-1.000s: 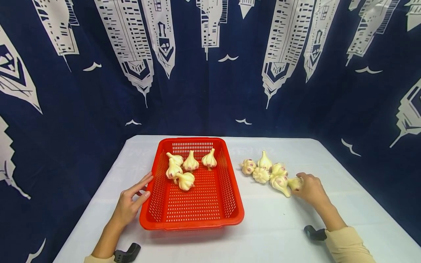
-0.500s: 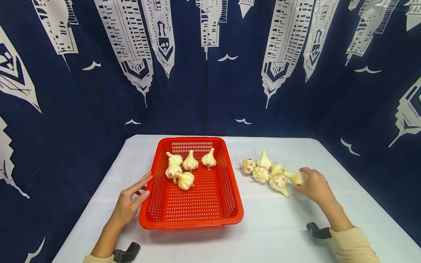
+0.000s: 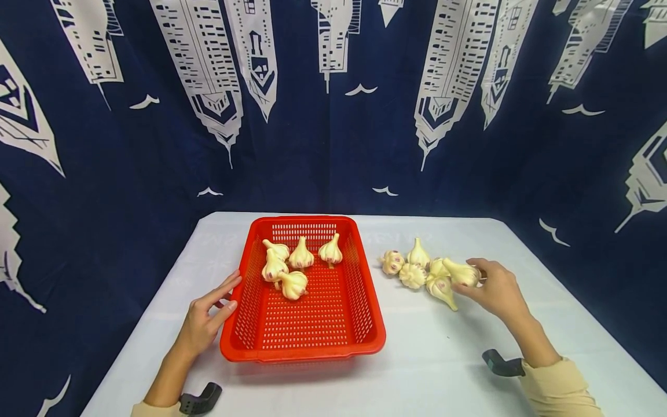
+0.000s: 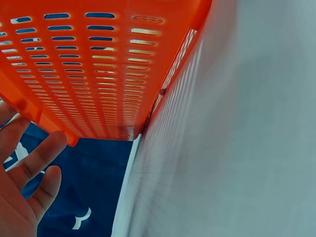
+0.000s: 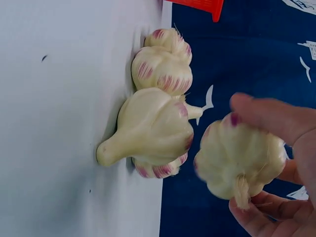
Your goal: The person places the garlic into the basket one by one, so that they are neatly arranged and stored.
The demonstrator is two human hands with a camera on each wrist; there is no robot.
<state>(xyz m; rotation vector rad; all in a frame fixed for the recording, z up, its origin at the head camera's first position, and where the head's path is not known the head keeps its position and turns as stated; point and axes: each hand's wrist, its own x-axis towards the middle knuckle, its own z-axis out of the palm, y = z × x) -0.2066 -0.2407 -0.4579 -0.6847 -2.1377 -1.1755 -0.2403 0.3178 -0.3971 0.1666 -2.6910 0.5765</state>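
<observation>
My right hand [image 3: 495,288] pinches a garlic bulb [image 3: 462,273] between thumb and fingers; its stem points left and its root tuft [image 5: 242,191] shows in the right wrist view. Just left of it lies a cluster of several more bulbs [image 3: 413,276] on the table, one with a thick stem [image 5: 148,128] nearest the right wrist camera. My left hand [image 3: 202,324] rests its straight fingertips against the left rim of a red perforated plastic basket [image 3: 307,354]. Inside the basket, several garlic bulbs [image 3: 294,285] sit toward the back and left.
A white cloth covers the table [image 3: 417,370]. Behind it hangs a dark blue curtain [image 3: 328,156] with white building prints. Each wrist wears a black camera mount [image 3: 200,398]. Bare white table lies between the basket and the right hand's cluster.
The right hand has drawn the garlic bulb up off the table beside the cluster, its whole body now showing. The left hand and the basket have stayed in place.
</observation>
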